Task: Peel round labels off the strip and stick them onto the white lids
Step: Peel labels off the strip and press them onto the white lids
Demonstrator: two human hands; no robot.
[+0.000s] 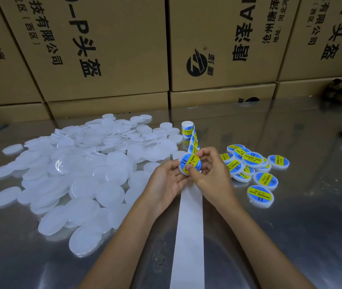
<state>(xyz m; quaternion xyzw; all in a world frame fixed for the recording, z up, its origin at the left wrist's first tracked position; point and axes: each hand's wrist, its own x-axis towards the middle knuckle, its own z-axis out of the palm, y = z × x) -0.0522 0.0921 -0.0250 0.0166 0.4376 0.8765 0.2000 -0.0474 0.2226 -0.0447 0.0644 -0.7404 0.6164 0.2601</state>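
White lid (183, 171) with blue label (190, 162) sits clasped in left grip (167, 180) and right grip (211, 172).

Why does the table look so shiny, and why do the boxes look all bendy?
In the head view, the shiny metal table mirrors the brown cardboard boxes and throws soft glare; the wide-angle lens leans and curves those boxes; one clear round lid in the pile of plain white round lids catches a bright glint; the blue-and-yellow labelled lid in both hands stays sharp.
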